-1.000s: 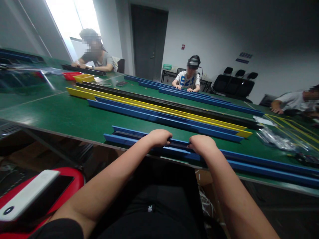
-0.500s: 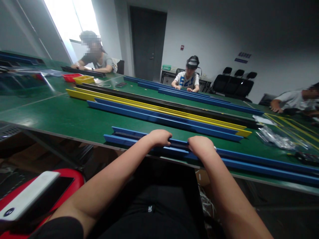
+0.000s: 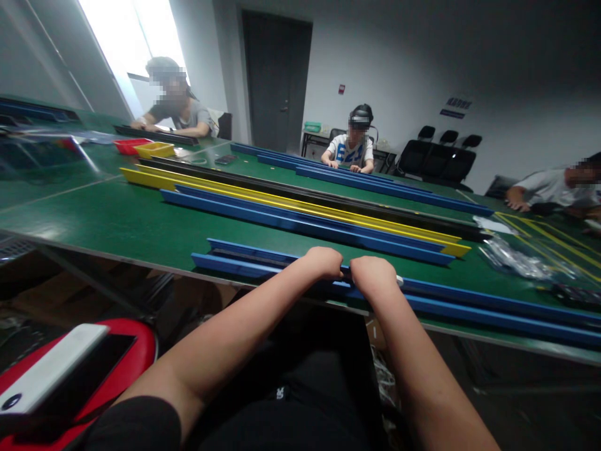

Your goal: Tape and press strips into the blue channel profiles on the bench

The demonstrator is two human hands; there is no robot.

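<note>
A long blue channel strip [image 3: 469, 311] with raised side walls lies along the table's near edge and runs off to the right. My left hand [image 3: 325, 263] is curled down over the middle of it, fingers mostly hidden. Close beside it, my right hand [image 3: 374, 274] is closed above the same channel. A small white object [image 3: 399, 280] pokes out at the right hand's outer side; its kind is unclear. What lies inside either fist is hidden. A narrow gap separates the two hands.
Beyond lie another blue channel [image 3: 300, 224], a yellow channel [image 3: 141, 177] and a black one [image 3: 263, 186]. Clear plastic wrapping [image 3: 516, 260] sits at right. Red [image 3: 133, 146] and yellow trays [image 3: 154, 150] stand at left. A red stool [image 3: 136, 354] is beside me. Several people sit around.
My left hand has slid right along the blue channel, narrowing the gap to my right hand. The right hand stays over nearly the same part of the channel. The view has shifted slightly.
</note>
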